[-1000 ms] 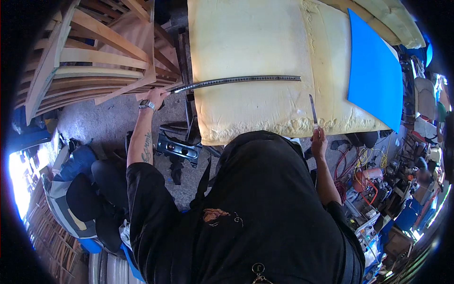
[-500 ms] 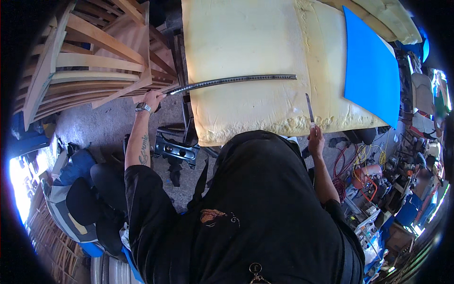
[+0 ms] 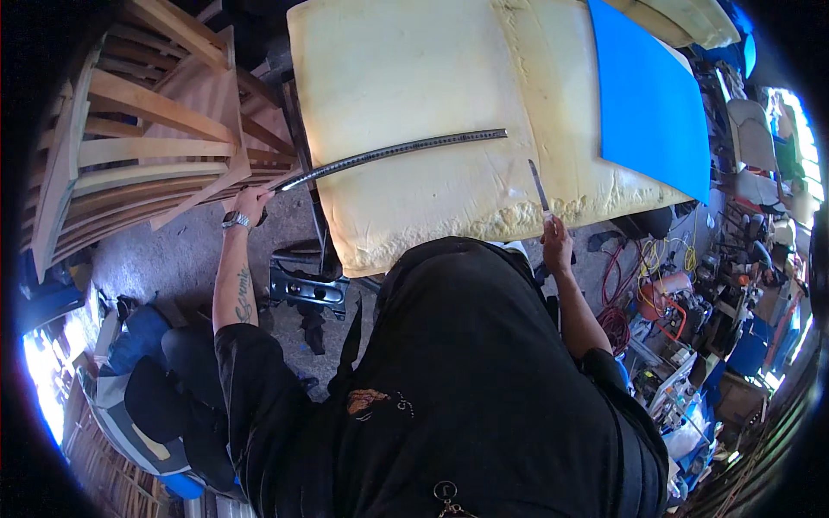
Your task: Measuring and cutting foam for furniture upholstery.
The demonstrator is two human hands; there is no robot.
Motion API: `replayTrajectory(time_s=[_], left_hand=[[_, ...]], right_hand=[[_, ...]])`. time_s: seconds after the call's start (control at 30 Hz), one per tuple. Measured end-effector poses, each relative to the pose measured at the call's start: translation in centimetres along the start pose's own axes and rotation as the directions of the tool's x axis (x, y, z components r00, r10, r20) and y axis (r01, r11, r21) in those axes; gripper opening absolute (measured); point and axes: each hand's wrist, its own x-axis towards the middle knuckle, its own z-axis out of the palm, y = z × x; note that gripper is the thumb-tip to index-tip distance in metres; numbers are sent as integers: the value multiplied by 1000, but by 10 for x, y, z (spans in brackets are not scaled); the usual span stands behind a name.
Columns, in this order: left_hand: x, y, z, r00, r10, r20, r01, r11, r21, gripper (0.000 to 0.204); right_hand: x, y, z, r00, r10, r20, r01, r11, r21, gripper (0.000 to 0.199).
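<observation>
My left hand (image 3: 251, 204) is closed on the near end of a long dark metal strip (image 3: 397, 151), which looks like a ruler or straightedge with marks along it. The strip reaches rightward, slightly bowed in this view, over a large yellowish foam block (image 3: 389, 78). My right hand (image 3: 557, 243) grips the pale handle of a long thin knife (image 3: 539, 185), its blade pointing away from me over the foam's near part. Blade and strip are apart. The foam's near edge is rough and torn.
A blue sheet (image 3: 652, 104) lies over the foam's right side. To the left stand stacked wooden frames (image 3: 155, 147). A dark metal part (image 3: 306, 285) rests on the floor below them. Hoses, an orange compressor tank (image 3: 663, 295) and clutter fill the right.
The whole scene has shifted left in view and turned slightly. Both hands keep their holds, and the strip and knife stay in nearly the same places over the foam.
</observation>
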Motion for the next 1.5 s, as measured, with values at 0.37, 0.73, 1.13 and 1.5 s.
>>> replayTrajectory(time_s=[0.37,0.73,1.13,1.5], left_hand=[[10,-14,11,996,53,-78,-47,997,65,28],[10,-11,9,999,-22,-23,24,997,76,31],[4,-6,8,995,19,-97,-11,997,81,30],[-13,-9,18,981,181,67,-165,967,-193,22]], right_hand=[[3,10,5,999,39,12,-38,997,-66,27],[31,-55,16,974,-215,65,223,960,-169,26],[37,-46,18,971,-184,154,220,938,-267,28],[22,-25,1,991,-136,12,137,987,-84,28]])
